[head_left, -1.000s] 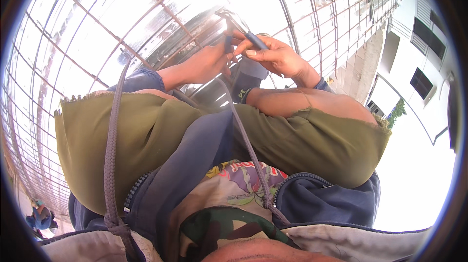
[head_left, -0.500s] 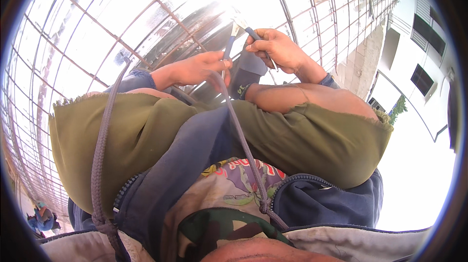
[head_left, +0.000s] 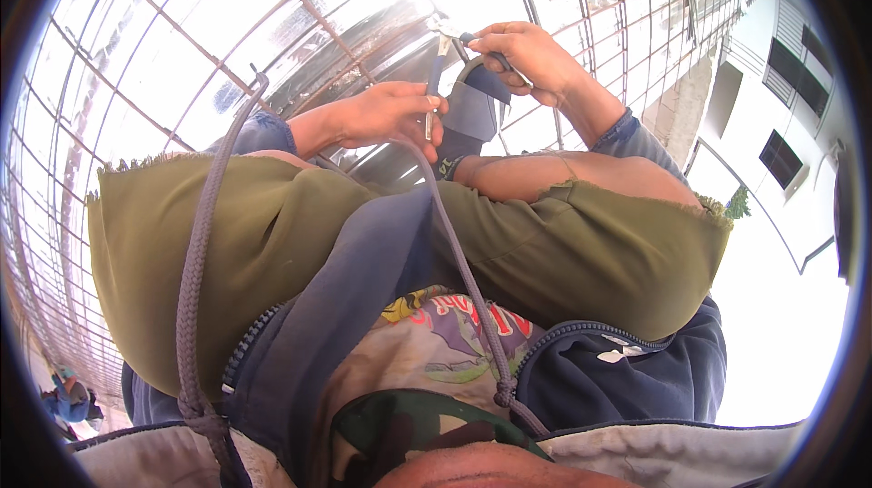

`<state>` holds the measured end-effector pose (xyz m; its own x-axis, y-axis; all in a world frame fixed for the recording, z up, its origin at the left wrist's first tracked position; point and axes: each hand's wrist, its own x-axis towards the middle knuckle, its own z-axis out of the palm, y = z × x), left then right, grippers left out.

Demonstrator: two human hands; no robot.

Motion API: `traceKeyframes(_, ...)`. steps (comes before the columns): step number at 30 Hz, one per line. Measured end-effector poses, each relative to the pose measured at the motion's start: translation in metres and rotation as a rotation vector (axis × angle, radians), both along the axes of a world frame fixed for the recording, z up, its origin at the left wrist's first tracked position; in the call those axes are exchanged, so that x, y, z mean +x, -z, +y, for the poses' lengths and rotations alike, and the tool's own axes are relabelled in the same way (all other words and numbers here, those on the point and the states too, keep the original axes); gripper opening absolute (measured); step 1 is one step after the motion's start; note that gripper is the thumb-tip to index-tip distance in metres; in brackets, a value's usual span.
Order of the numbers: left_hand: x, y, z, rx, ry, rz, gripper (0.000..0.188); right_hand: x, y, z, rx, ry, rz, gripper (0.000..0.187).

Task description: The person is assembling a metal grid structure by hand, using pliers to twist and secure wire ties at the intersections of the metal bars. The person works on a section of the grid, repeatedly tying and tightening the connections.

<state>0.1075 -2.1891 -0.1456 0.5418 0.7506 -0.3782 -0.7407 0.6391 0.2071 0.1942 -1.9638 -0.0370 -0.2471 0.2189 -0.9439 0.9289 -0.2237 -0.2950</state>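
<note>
A pair of pliers (head_left: 438, 67) with blue-covered handles and bright metal jaws is spread wide between my hands. My left hand (head_left: 392, 114) is closed round one handle, whose bare metal end pokes out below the fingers. Higher and to the right, my right hand (head_left: 531, 59) grips the other handle with bent fingers and thumb. The jaws point away from me over a grid of rusty steel bars (head_left: 341, 45). Glare washes out the jaw tips, so I cannot tell whether they touch a bar or a wire.
My bent legs in olive trousers (head_left: 581, 252) lie below my hands, and a dark grey-blue shoe (head_left: 470, 111) is just under the pliers. Two cords (head_left: 195, 279) hang in front of me. A white building (head_left: 786, 116) stands at right. Another person (head_left: 68, 397) is far off at lower left.
My right hand has moved up and slightly right, swinging its handle away from the other one, so the pliers are spread wider. My left hand has risen slightly.
</note>
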Motion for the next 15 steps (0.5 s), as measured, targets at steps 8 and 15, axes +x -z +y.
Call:
traceKeyframes(8, 0.003, 0.004, 0.002, 0.252, 0.017, 0.290, 0.046, -0.004, 0.004, 0.009, -0.052, 0.062, -0.044, 0.018)
traceKeyframes(15, -0.015, -0.017, 0.052, 0.671, 0.135, 1.281, 0.059, -0.024, 0.001, 0.017, -0.045, -0.012, -0.109, 0.018)
